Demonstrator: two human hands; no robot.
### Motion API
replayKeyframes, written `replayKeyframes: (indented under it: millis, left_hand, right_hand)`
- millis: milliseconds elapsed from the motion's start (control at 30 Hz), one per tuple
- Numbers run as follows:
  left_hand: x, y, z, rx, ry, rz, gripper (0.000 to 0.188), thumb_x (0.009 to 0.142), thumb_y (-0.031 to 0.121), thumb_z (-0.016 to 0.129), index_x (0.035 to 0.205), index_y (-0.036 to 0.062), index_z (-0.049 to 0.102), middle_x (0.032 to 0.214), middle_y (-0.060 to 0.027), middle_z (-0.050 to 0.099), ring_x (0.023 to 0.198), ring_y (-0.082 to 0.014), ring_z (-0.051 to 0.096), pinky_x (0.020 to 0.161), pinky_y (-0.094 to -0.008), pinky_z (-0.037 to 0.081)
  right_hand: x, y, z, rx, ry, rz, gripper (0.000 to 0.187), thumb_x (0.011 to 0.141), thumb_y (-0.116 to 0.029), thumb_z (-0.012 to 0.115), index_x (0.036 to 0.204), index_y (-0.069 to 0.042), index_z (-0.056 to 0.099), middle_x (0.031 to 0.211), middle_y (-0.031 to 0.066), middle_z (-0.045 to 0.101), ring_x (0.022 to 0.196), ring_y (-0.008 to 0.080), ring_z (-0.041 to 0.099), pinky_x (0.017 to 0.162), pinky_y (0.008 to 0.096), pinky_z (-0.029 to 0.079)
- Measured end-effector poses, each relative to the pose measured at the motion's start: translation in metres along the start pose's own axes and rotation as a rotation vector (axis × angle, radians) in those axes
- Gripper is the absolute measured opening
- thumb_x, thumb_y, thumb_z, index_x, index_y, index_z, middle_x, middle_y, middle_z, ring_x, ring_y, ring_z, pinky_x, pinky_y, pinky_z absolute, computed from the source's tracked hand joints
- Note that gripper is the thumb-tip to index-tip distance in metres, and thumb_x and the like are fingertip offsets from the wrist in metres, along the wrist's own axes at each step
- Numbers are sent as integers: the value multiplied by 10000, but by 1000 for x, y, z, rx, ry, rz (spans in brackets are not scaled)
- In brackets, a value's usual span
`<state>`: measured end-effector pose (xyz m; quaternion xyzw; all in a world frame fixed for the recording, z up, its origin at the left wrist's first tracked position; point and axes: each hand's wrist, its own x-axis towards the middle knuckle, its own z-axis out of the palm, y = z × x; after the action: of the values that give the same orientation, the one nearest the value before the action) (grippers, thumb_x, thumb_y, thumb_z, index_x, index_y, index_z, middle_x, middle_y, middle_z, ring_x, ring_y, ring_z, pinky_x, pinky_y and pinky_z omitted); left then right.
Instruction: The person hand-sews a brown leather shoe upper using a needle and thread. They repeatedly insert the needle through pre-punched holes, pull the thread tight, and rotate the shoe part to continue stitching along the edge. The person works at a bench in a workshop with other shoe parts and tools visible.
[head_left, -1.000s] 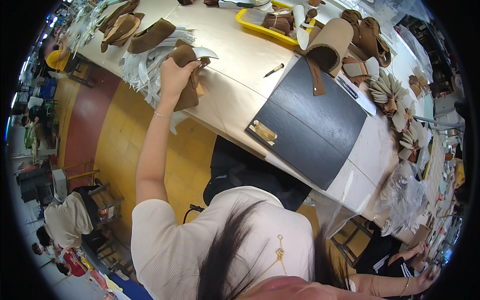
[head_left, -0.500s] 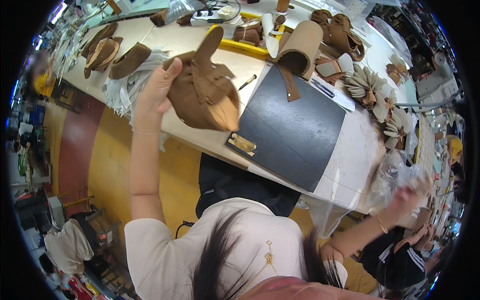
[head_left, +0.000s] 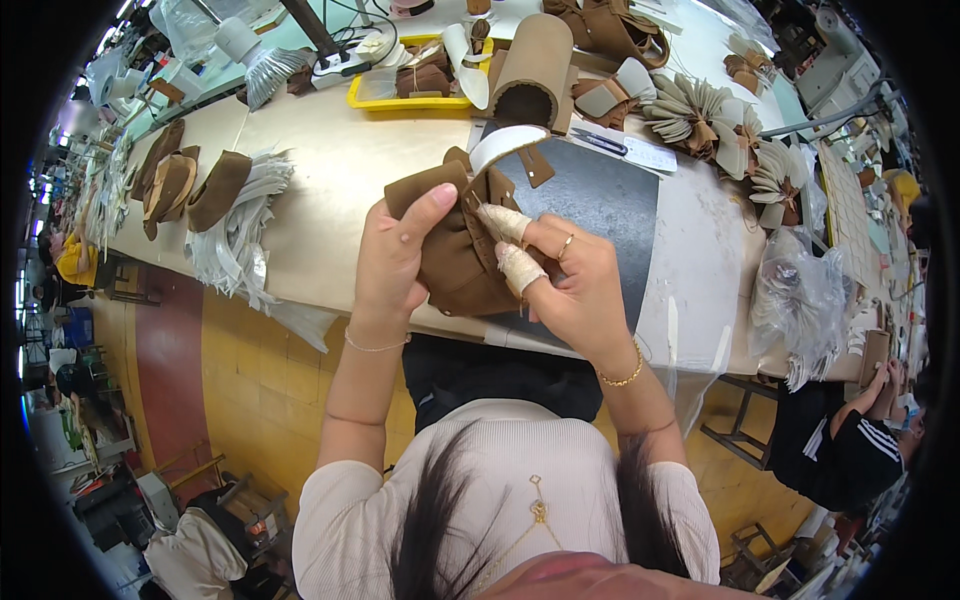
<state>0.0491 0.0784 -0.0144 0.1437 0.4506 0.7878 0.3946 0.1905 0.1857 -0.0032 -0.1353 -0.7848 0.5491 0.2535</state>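
Observation:
A brown shoe upper (head_left: 450,265) is held up over the near edge of the table, with a white-lined flap (head_left: 505,146) curving off its far end. My left hand (head_left: 405,245) grips its left side, the thumb lying on top. Beige tape wraps the thumb and forefinger of my right hand (head_left: 570,270). Those two fingertips are bent together against the gathered seam in the middle of the upper. Whatever they pinch is too small to make out. Partly covered by the upper and my right hand, a black board (head_left: 610,210) lies on the table.
A yellow tray (head_left: 405,101) with brown pieces and a brown roll (head_left: 535,65) stand at the back. Snips (head_left: 600,141) lie beyond the board. Brown uppers (head_left: 218,192) and white strips (head_left: 235,235) are at left, bundled pieces (head_left: 690,110) and a plastic bag (head_left: 795,290) at right.
My right hand has come in from far out on the right to the upper's seam. My left hand has moved right and toward me, turning the upper.

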Motion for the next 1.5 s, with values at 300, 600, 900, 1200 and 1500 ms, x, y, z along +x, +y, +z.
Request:
replayKeyframes:
  millis: [300, 600, 900, 1200, 1500]
  left_hand:
    - [-8, -5, 4, 54, -43, 109, 239, 874, 101, 661, 1066, -36, 624, 976, -71, 658, 859, -127, 628, 779, -282, 530]
    - [-12, -14, 9, 156, -8, 183, 245, 899, 91, 613, 1091, -61, 618, 1018, -111, 666, 895, -164, 647, 813, -304, 533]
    - [-14, -16, 6, 368, -50, 263, 220, 902, 122, 639, 1046, -45, 637, 931, -40, 663, 820, -97, 597, 748, -248, 495]
    - [-14, -34, 13, 794, 9, 647, 256, 921, 148, 614, 1106, -29, 608, 937, -116, 661, 825, -190, 628, 711, -288, 489]
    - [-21, -26, 14, 664, -297, 502, 271, 948, 184, 580, 1109, -31, 601, 984, -108, 652, 855, -191, 620, 763, -293, 492]
  right_hand:
    - [-9, 1, 0, 14, 11, -12, 306, 838, 25, 603, 1138, 2, 655, 701, 0, 548, 451, 28, 470, 408, 194, 346]
    - [-17, 9, 16, 107, 168, -12, 196, 869, 30, 591, 1055, 41, 654, 753, 19, 574, 465, 28, 490, 395, 178, 362]
    - [-19, 11, 13, 20, 173, -26, 173, 852, 41, 609, 1018, 45, 657, 766, 34, 599, 477, 31, 510, 397, 178, 371]
    - [-17, 18, 24, -317, 406, -270, 119, 821, 25, 652, 940, 32, 650, 709, 41, 578, 525, 68, 544, 415, 217, 406]
    - [-12, 18, 9, 723, 309, 233, 537, 790, -33, 742, 1199, -27, 393, 1052, 137, 589, 718, 154, 633, 518, 243, 503]
